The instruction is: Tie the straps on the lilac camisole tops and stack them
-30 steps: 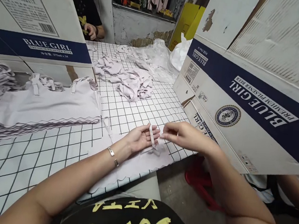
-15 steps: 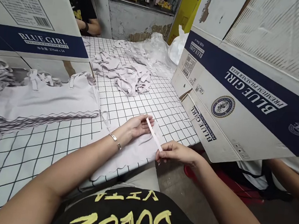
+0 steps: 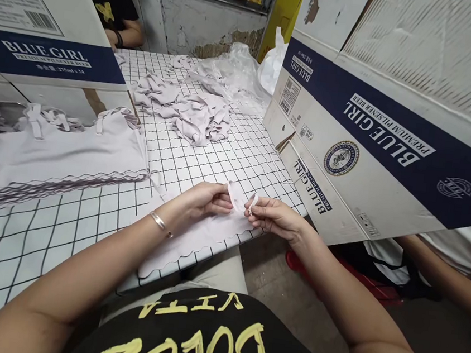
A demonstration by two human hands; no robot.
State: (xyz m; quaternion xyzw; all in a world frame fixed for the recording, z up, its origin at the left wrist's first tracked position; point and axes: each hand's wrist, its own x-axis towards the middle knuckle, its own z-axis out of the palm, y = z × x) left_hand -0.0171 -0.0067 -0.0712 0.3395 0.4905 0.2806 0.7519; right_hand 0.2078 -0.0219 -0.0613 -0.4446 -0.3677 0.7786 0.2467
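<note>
A pale pinkish-lilac camisole point(image 3: 194, 245) with a wavy hem lies flat at the table's front edge. My left hand point(image 3: 214, 198) is closed on its upper edge near the base of a thin strap point(image 3: 236, 193). Just to the right, my right hand point(image 3: 271, 215) pinches the strap's other part, which bends in a small loop above the fingertips. Both hands are close together over the garment's right end. Another thin strap point(image 3: 156, 179) sticks out past its far left corner.
A stack of similar camisoles point(image 3: 61, 152) lies on the left, before a white-and-blue beer carton point(image 3: 54, 56). Loose crumpled garments point(image 3: 199, 116) and clear plastic point(image 3: 238, 70) are farther back. A big carton point(image 3: 370, 129) stands right. A person's arm point(image 3: 130, 35) shows at the far end.
My right hand has moved up and inward, close to my left. The strap, stretched straight between them before, is now slack and looped. My left fingers have curled in on the fabric.
</note>
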